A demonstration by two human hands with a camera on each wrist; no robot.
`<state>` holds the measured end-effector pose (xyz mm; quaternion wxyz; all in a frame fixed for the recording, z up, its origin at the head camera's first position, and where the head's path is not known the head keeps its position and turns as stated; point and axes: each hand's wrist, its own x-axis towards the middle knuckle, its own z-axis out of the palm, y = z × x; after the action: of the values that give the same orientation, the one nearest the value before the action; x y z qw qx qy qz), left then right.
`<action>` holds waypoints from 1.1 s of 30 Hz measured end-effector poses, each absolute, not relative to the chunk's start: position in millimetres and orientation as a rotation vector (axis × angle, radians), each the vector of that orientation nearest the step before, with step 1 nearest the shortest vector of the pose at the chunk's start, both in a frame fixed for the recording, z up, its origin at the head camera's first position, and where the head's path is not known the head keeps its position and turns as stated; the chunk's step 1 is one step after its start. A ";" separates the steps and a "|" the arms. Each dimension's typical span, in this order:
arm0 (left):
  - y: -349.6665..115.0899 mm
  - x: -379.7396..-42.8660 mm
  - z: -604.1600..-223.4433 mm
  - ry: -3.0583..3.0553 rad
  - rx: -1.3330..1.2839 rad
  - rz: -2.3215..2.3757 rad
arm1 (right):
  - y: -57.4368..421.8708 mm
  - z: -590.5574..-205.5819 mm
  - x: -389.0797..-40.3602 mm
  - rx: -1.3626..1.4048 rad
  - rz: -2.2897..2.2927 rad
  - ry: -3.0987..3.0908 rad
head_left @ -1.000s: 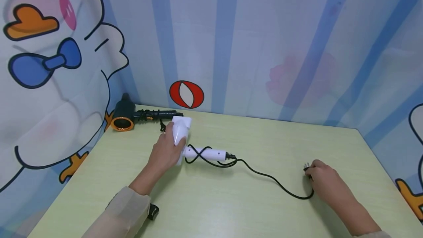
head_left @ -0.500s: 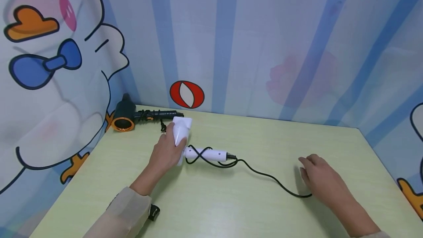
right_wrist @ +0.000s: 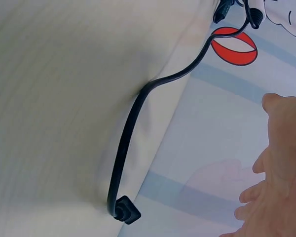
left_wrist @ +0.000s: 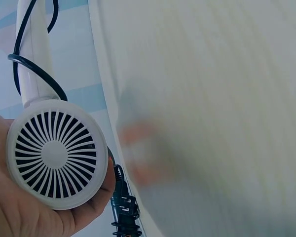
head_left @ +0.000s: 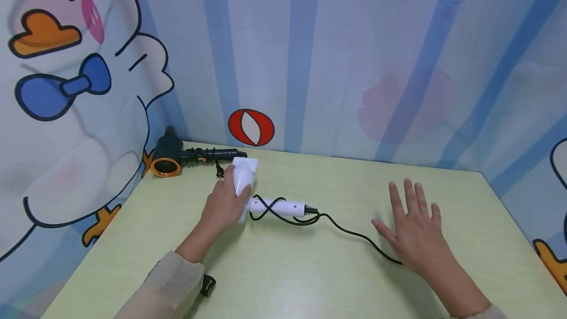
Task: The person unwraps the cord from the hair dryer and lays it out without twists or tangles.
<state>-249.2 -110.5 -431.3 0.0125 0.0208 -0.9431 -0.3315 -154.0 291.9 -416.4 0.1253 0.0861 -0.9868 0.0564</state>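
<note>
— What do we hold?
— Our left hand (head_left: 223, 206) grips the white hair dryer (head_left: 245, 181); its cord (head_left: 350, 233) runs under our right hand (head_left: 414, 235), fingers spread wide.
— Any writing?
— We can read none.

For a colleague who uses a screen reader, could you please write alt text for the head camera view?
A person's left hand grips a white hair dryer lying on a pale green table, while the right hand hovers open, fingers spread, over the dryer's black cord. A dark hair dryer with an orange rim lies at the far left corner.
</note>
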 end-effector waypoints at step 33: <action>-109.5 -249.5 -431.8 -2.929 0.077 -1.020 | 229.7 -423.7 -186.4 0.460 0.188 -2.972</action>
<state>-249.5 -109.5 -431.8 0.0194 0.0249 -0.9439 -0.3287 -186.4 229.7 -423.7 0.0642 0.1523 -0.9843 0.0622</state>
